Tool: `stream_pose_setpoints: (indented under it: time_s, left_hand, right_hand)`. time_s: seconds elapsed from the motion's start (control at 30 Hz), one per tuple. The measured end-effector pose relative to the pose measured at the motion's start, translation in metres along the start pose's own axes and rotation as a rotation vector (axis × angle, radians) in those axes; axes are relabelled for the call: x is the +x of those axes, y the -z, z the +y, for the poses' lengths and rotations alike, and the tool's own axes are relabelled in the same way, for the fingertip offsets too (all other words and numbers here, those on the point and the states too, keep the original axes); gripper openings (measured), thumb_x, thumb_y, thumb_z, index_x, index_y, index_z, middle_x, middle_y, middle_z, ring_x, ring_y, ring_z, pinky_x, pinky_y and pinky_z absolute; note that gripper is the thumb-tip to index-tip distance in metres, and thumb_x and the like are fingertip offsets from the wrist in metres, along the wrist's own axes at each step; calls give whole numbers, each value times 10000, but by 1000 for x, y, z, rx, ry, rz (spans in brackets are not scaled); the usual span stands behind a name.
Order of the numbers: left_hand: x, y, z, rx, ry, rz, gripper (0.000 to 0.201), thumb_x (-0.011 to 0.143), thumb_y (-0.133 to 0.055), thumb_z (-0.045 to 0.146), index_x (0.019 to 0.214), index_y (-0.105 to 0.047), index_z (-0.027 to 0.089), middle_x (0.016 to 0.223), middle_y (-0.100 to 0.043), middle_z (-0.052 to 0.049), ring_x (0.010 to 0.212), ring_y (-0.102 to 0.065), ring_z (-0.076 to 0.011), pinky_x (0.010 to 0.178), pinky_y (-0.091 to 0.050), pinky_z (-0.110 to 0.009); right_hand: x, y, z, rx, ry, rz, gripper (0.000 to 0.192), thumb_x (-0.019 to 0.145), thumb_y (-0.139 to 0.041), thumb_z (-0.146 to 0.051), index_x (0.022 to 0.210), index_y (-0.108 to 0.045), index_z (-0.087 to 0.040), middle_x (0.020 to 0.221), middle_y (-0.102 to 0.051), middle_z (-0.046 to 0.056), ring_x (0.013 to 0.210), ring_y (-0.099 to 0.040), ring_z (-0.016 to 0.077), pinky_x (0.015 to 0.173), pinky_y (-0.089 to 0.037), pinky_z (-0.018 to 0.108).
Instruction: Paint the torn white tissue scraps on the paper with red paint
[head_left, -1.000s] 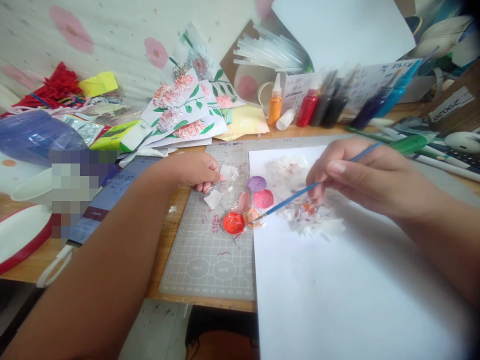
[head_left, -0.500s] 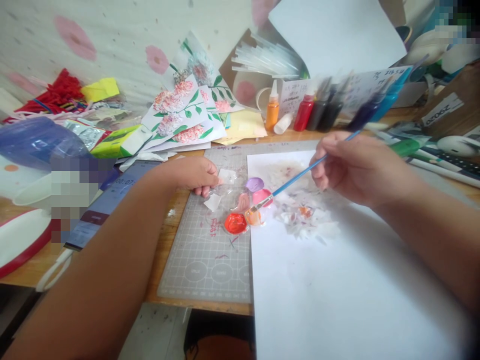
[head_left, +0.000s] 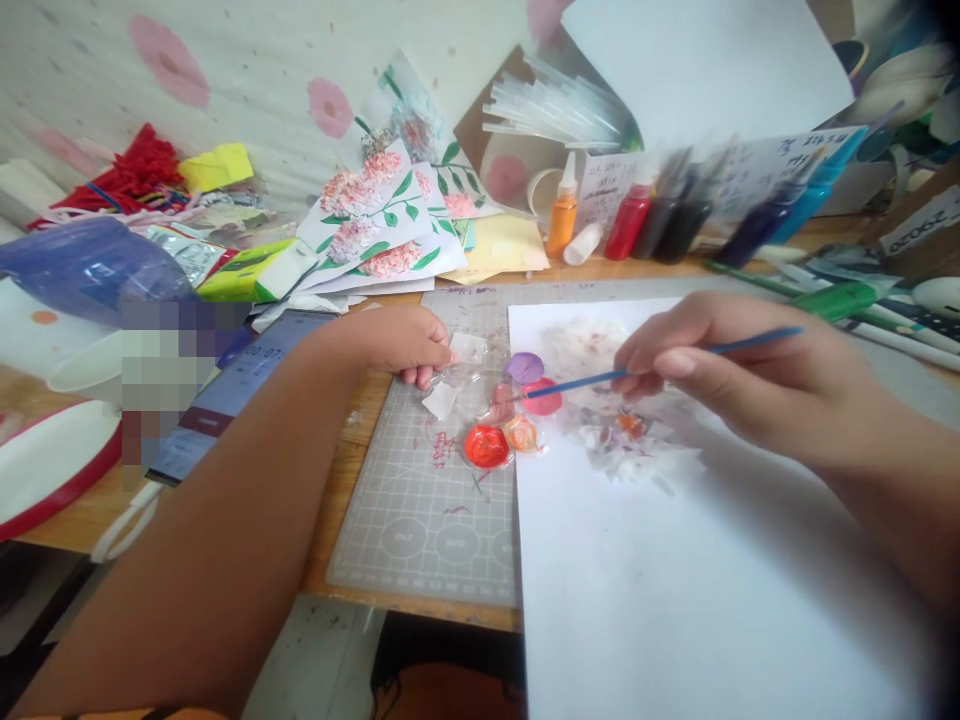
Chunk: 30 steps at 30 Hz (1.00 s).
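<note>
My right hand point(head_left: 720, 375) is closed around a thin blue paintbrush point(head_left: 574, 384), held low and almost level. The brush's tip is over the dull pink well point(head_left: 502, 402) of a clear plastic paint palette point(head_left: 472, 378). Around that well are purple paint point(head_left: 525, 367), bright pink paint point(head_left: 543, 397), red paint point(head_left: 486, 446) and orange paint point(head_left: 521, 433). At the palette's far left edge, the fingers of my left hand point(head_left: 418, 345) are pinched on the clear plastic. Two white paper bits lie by these fingers. Crumpled, stained tissue point(head_left: 634, 445) rests right of the palette.
A white paper sheet point(head_left: 600, 580) overlaps the grey cutting mat point(head_left: 420, 510). Paint bottles point(head_left: 562, 225) line the back, near painted flower sheets point(head_left: 375, 215). To the left are a phone point(head_left: 240, 390) and a red-rimmed white dish point(head_left: 60, 470). Pens and brushes lie at right.
The brush tip has moved from the orange paint up to the dull pink well, and its handle has tipped lower. My left hand stays at the palette's edge. The camera view has shifted slightly.
</note>
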<state>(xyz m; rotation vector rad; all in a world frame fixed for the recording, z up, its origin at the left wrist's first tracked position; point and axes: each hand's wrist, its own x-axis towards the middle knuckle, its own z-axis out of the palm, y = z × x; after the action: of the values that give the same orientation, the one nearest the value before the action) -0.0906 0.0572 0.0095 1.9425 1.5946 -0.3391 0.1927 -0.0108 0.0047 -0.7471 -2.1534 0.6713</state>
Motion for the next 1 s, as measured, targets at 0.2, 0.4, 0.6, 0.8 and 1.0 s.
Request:
stream_pose_setpoints:
  time_s: [0.2,0.4,0.6,0.8,1.0]
  left_hand:
    - [-1,0,3,2,-6,20,345,737,-494,491,604,-518,174,696,-687,-32,551,-560,-120,548,-390,-238]
    - [-3,1,4,3,-8,-4,342,763,-469,476,628,-500,163,632,-658,-25,573,-554,-115,563,-392,-214]
    - [-4,1,1,-15,1,-17,329,777,-460,461,650,-489,159,588,-629,-16,577,-552,-115,565,-387,-203]
    - [0,1,-1,-24,17,-17,324,747,-484,467,618,-502,170,589,-638,-23,550,-550,-122,565,-401,-229]
    - [1,2,4,5,32,-6,312,740,-495,446,591,-495,171,612,-659,-27,540,-555,-126,565,-408,-238]
  right_hand:
    - [3,0,-4,-90,-4,41,171,869,-498,-294,734,-576,-222,695,-622,16,646,-585,109,545,-436,239]
    - [9,-1,-12,-76,-27,21,218,876,-487,-294,689,-567,-215,655,-610,3,596,-566,88,524,-424,224]
    - [12,-2,-13,-57,-25,-36,211,868,-497,-327,714,-578,-207,660,-619,8,584,-562,105,505,-420,240]
    - [12,-7,-13,-104,-40,2,238,870,-488,-347,709,-567,-191,636,-611,-4,570,-557,98,503,-401,235]
    - [13,-6,-16,-126,-90,64,250,876,-479,-339,700,-559,-181,619,-607,-15,540,-520,62,497,-390,208]
